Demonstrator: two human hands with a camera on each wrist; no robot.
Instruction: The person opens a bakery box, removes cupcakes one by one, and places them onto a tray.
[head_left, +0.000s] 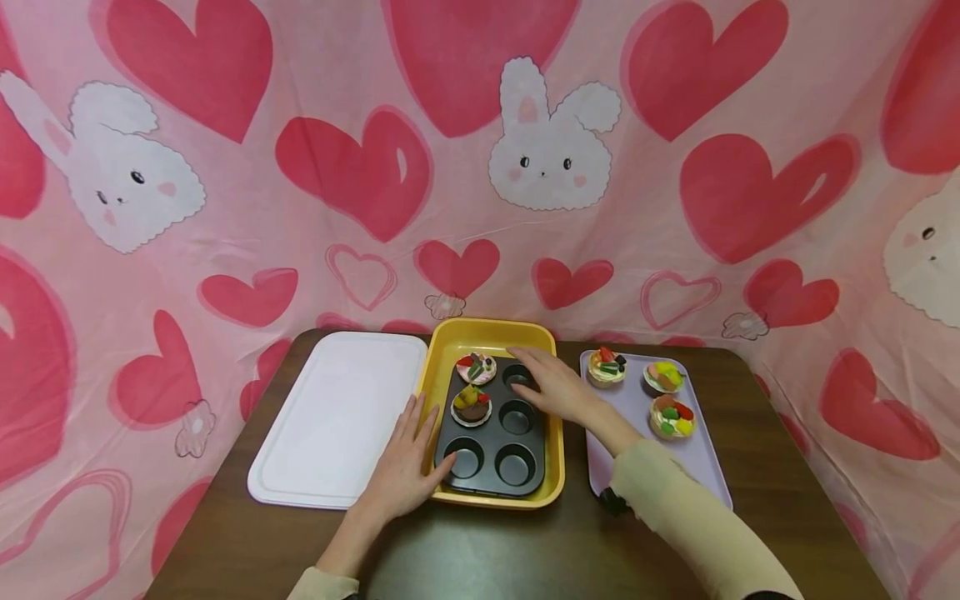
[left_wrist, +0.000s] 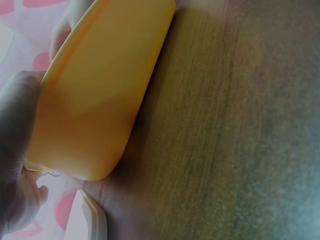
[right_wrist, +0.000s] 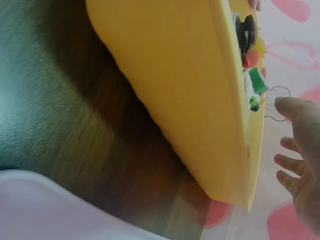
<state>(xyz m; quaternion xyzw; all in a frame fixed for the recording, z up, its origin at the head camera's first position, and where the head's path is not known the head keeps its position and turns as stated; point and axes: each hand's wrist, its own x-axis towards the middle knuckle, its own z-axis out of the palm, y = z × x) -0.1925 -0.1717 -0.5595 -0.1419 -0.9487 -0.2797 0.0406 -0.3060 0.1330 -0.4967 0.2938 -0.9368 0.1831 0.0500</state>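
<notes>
- where's the dark grey six-cup muffin tin [head_left: 491,437]?
- in the yellow rectangular plastic tub [head_left: 491,335], with two fruit-topped cupcakes [head_left: 471,408]. left hand [head_left: 401,473] touching the tub, right hand [head_left: 558,387] above the tin, fingers apart on both

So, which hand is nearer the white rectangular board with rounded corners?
Left. The left hand is beside the board; the right hand is farther right, over the dark six-cup muffin tin.

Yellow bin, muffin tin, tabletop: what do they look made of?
Yellow bin: likely molded plastic, satin; smooth walls, rounded corners.
Muffin tin: probably metal with a dark coating; gray, soft highlights in the cups.
Tabletop: wood or wood-look laminate, slight sheen; brown grain shows, can't tell which.
</notes>
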